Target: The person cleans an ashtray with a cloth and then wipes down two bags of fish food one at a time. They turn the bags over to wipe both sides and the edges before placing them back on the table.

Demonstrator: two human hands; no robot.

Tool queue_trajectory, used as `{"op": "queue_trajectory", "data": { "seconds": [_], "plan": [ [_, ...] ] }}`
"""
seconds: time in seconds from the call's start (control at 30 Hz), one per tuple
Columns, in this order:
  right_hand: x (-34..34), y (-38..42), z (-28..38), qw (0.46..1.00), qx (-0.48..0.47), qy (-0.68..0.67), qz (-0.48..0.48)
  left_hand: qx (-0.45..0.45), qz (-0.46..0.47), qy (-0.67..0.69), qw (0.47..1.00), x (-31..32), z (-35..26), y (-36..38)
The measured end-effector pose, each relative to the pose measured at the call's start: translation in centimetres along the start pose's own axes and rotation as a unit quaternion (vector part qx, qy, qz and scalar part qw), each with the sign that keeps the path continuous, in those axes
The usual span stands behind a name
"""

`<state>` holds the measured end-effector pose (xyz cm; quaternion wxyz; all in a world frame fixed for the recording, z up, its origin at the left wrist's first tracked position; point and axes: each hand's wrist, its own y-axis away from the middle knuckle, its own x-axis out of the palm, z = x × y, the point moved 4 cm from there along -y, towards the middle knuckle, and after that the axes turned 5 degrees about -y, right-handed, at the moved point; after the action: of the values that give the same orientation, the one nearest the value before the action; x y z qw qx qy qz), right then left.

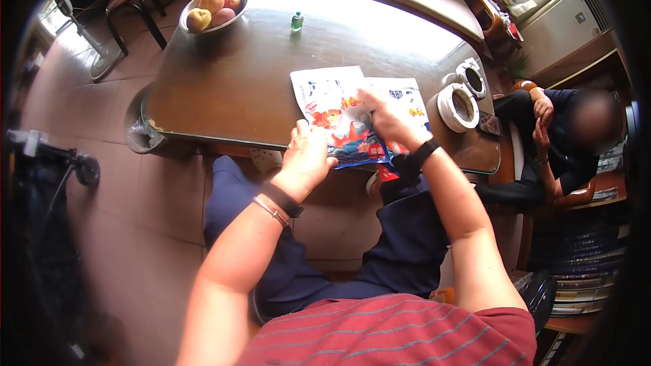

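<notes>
Printed packet (339, 112): flat on counter (230, 88), near edge, second packet (407, 98) at its 3 o'clock, overlapping.
Left hand (306, 156): grip curled at packet's 7 o'clock corner; whether pinching, cannot tell.
Right hand (388, 120): fingers pressed flat on top.
Step, by judgement: steadying and sorting packets. Next calls for firm corner pinch.
Fruit bowl (211, 10): 11 o'clock, well apart.

Both forearms outstretched, left hand (307, 154) curled, right hand (388, 120) flatter.

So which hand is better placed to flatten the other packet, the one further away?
Probably the right hand: it already rests on the further packet, while the left hand sits at the nearer packet's edge.
</notes>
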<state>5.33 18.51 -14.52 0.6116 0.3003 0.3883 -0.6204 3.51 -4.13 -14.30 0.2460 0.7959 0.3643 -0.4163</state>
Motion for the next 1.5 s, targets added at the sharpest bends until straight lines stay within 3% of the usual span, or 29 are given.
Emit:
{"op": "queue_trajectory", "data": {
  "seconds": [0.03, 0.1, 0.13, 0.17, 0.27, 0.37, 0.43, 0.53, 0.7, 0.77, 0.83, 0.97, 1.07, 1.13, 1.2, 1.27, 1.3, 1.43, 1.5],
  "plan": [
    [1.3, 0.6, 1.3, 0.998, -0.021, 0.003, 0.052, 0.001, 0.000, -0.001, 1.000, 0.0, -0.1, 0.0],
    [2.5, 2.5, 4.6, 1.000, 0.008, -0.004, -0.023, 0.012, -0.003, -0.006, 1.000, 0.0, 0.1, 0.1],
    [1.9, 3.0, 6.5, 0.998, 0.033, -0.059, 0.015, 0.010, 0.000, -0.008, 1.000, 0.2, 0.3, 0.2],
    [2.5, 3.6, 6.9, 0.998, -0.057, -0.033, -0.012, 0.017, -0.010, -0.005, 1.000, 0.3, 0.5, 0.2],
    [2.4, 6.1, 9.3, 0.988, -0.157, 0.005, 0.002, 0.027, -0.016, -0.003, 1.000, 0.2, 0.4, 0.1],
    [1.9, 6.0, 5.4, 0.993, -0.111, -0.020, -0.022, 0.030, -0.014, -0.019, 0.999, 0.2, 0.3, -0.1],
    [1.6, 5.9, 3.4, 0.990, 0.036, -0.110, -0.079, 0.020, -0.015, -0.020, 0.999, 0.3, 0.4, -0.2],
    [1.3, 6.3, 5.3, 0.992, -0.014, 0.001, -0.125, 0.024, -0.016, -0.036, 0.999, 0.3, 0.3, -0.3],
    [2.9, 6.6, 8.2, 0.986, -0.058, -0.130, -0.084, 0.027, -0.013, -0.037, 0.999, 0.1, 0.0, 0.0],
    [3.5, 6.5, 10.1, 0.977, -0.151, -0.140, -0.056, 0.034, -0.041, -0.022, 0.998, 0.9, 0.7, -0.5],
    [3.5, 6.5, 9.8, 0.979, -0.158, -0.116, -0.058, 0.037, -0.052, -0.008, 0.998, 0.8, 0.6, -0.3],
    [1.5, 4.9, 6.4, 0.996, 0.059, 0.017, -0.070, 0.024, -0.035, -0.035, 0.998, 0.5, 0.3, -0.1],
    [2.0, 4.5, 4.4, 0.991, 0.077, 0.007, -0.108, 0.019, -0.027, -0.045, 0.998, 0.5, 0.1, -0.2],
    [2.8, 4.5, 7.0, 0.995, 0.056, -0.053, -0.070, 0.023, -0.038, -0.042, 0.998, 0.6, 0.3, -0.1],
    [4.7, 4.9, 9.9, 0.993, -0.077, -0.056, -0.073, 0.038, -0.036, -0.025, 0.998, 0.6, 0.4, -0.2],
    [3.8, 4.6, 11.1, 0.990, -0.124, -0.054, -0.044, 0.041, -0.051, -0.026, 0.998, 0.8, 0.7, -0.4],
    [4.3, 4.2, 9.5, 0.994, -0.093, -0.059, -0.007, 0.045, -0.062, -0.025, 0.997, 1.0, 0.8, -0.1],
    [1.2, 3.2, 3.4, 0.993, 0.106, 0.031, -0.040, 0.023, -0.034, -0.038, 0.998, 0.5, 0.2, -0.1],
    [1.1, 3.1, 1.9, 0.992, 0.112, -0.017, -0.063, 0.014, -0.024, -0.042, 0.999, 0.6, 0.3, -0.1]
  ]
}}
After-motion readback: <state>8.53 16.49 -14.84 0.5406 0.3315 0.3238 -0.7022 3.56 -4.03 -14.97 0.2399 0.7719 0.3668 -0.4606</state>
